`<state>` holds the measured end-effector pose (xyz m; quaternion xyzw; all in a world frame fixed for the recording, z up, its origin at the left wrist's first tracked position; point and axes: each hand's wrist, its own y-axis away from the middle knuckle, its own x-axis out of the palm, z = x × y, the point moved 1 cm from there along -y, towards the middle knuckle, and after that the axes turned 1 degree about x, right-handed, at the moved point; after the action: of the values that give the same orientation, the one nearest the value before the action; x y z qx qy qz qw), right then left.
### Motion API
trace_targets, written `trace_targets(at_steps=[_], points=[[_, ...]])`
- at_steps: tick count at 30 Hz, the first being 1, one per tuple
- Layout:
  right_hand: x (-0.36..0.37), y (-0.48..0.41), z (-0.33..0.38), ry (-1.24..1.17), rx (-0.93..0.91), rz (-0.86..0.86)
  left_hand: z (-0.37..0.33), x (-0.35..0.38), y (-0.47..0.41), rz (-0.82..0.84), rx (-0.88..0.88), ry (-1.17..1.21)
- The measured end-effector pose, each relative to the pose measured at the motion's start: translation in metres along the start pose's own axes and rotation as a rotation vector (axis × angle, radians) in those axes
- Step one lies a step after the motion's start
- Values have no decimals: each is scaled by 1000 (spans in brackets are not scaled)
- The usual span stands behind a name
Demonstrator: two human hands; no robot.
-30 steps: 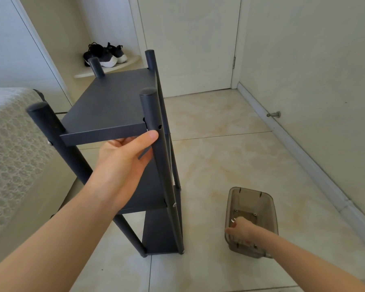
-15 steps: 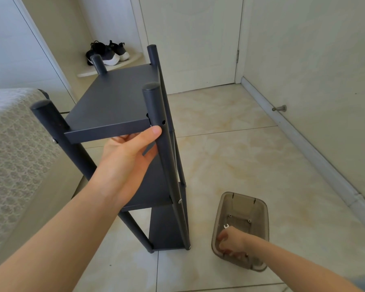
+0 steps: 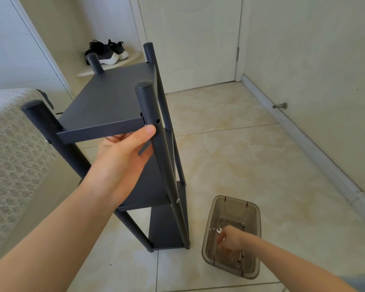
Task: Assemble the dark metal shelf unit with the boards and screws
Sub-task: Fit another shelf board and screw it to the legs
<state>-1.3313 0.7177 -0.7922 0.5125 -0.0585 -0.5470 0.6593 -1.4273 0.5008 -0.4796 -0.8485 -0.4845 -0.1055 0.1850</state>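
We are holding the dark metal shelf unit, matte, with round posts and flat boards, upright on glossy cream floor tiles at the centre of the frame. Our left hand is reaching up from lower left and gripping the top board at its front edge, thumb lying against the front right post just below a bare hole, fingers tucked beneath. Our right hand is dipping into the smoky translucent bin at lower right, fingers pointing down among the screws, beside a small pale wrench; we cannot tell whether it is pinching anything. A lace-patterned cover is crowding the unit's left side; open floor is lying to the right, up to the baseboard.
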Motion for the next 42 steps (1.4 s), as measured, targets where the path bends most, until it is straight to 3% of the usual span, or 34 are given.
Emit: trace_targets(at_steps=[5,23,28,42], points=[[-3,-16,-13,136,39,-100,2,0,-1,9,2,5],[37,-47,-46,953,-26,-64,0,3,1,43,10,-60],[39,-52,-44,995,-45,-144,-2,1,0,41,-12,-41],[23,-48,-36,954,-106,-107,1,-3,-3,-4,-63,-9]])
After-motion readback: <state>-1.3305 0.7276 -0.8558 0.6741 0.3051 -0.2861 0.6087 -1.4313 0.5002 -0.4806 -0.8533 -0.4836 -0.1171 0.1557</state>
